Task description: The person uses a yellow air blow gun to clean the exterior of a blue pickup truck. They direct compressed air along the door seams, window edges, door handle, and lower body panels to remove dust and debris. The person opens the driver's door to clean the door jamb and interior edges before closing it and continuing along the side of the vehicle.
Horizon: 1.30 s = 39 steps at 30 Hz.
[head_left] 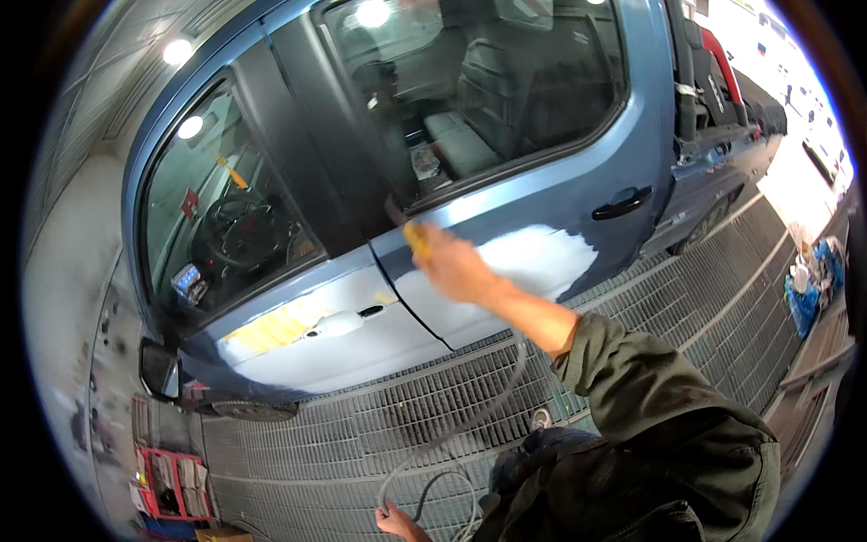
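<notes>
My right hand [459,266] is closed round a yellow air blow gun [416,240], blurred, its dark nozzle pointing up at the gap between the front and rear doors. The hand is in front of the rear door [542,257] of a blue pickup, which has a white primed patch. A grey hose [492,406] comes down from behind my right forearm and loops to my left hand [396,522] at the bottom, which is closed on it. Beside the gap, the front door [352,352] shows white primer, a yellowish patch and a bare handle recess.
Metal grating [361,443] forms the floor. A red rack or cart [173,483] stands at lower left, near the side mirror [160,369]. Blue and white plastic bags [808,280] lie at the right edge. The rear door handle [621,203] juts out.
</notes>
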Tool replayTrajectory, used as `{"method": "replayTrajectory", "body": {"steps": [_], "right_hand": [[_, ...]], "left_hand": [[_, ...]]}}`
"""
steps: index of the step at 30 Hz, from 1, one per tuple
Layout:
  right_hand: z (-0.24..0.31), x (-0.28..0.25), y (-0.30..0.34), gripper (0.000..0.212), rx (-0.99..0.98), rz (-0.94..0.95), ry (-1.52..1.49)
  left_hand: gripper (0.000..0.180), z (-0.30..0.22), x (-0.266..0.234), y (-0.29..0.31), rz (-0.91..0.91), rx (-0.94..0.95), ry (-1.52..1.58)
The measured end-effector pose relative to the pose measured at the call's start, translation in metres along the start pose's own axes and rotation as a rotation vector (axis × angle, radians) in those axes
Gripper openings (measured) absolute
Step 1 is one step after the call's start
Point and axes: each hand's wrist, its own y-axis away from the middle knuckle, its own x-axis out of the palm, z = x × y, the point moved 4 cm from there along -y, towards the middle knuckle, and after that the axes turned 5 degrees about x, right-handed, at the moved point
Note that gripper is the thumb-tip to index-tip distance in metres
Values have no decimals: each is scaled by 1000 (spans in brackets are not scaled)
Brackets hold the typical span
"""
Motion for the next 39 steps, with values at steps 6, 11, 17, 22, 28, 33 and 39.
{"method": "replayTrajectory", "body": {"steps": [6,11,17,22,28,33,39], "right_hand": [[-34,31,61,44,187,154,-84],[-64,-2,97,48,396,62,-36],[-59,10,88,47,445,-125,-143],[-46,30,101,47,467,18,-147],[-65,44,125,44,732,-62,-144],[-25,101,119,46,406,102,-119],[-19,105,117,46,500,159,-40]], "left_hand": [[29,3,30,-21,124,-29,-77],[30,-69,65,-27,102,-46,115],[38,-70,76,-110,340,-82,-81],[33,-71,85,-141,363,25,-17],[23,-86,99,-142,339,-33,155],[20,-40,98,-183,487,98,164],[22,-58,97,-171,553,156,161]]}}
